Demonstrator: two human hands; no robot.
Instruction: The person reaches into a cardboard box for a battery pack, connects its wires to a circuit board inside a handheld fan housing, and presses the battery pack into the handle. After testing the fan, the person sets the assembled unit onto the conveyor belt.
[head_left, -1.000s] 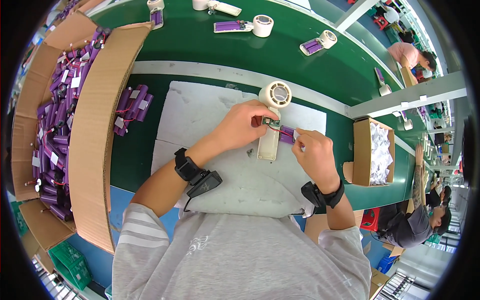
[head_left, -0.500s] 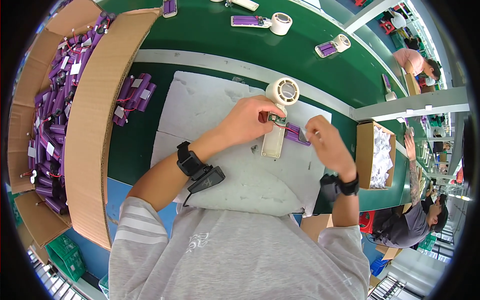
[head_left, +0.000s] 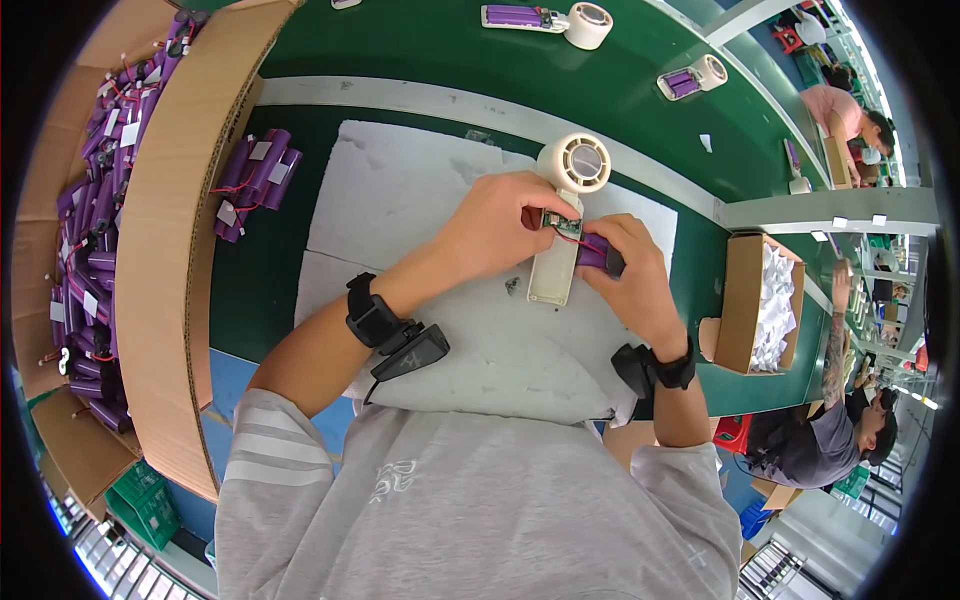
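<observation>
A white handheld fan (head_left: 549, 277) lies on the pale foam mat (head_left: 375, 190), its round head pointing away from me and its handle shell uncovered. My left hand (head_left: 508, 218) grips the fan's neck, thumb and fingers at the small green circuit board (head_left: 562, 222). Between the thumb and fingers of my right hand (head_left: 636, 275) is a purple battery pack (head_left: 597, 252), just right of the handle. Red and dark wires run from the pack to the board. The handle's lower hollow shows bare plastic.
A large cardboard box (head_left: 165, 260) of purple battery packs stands at left, with several loose packs (head_left: 262, 180) beside it. More fans (head_left: 587, 25) lie on the green surface beyond. A small box (head_left: 738, 310) holds white paper pieces. Co-workers sit at far right.
My right hand has moved left and closed on the battery pack, which now sits nearer the handle. My left hand stays at the fan's neck. A white scrap now shows on the green surface.
</observation>
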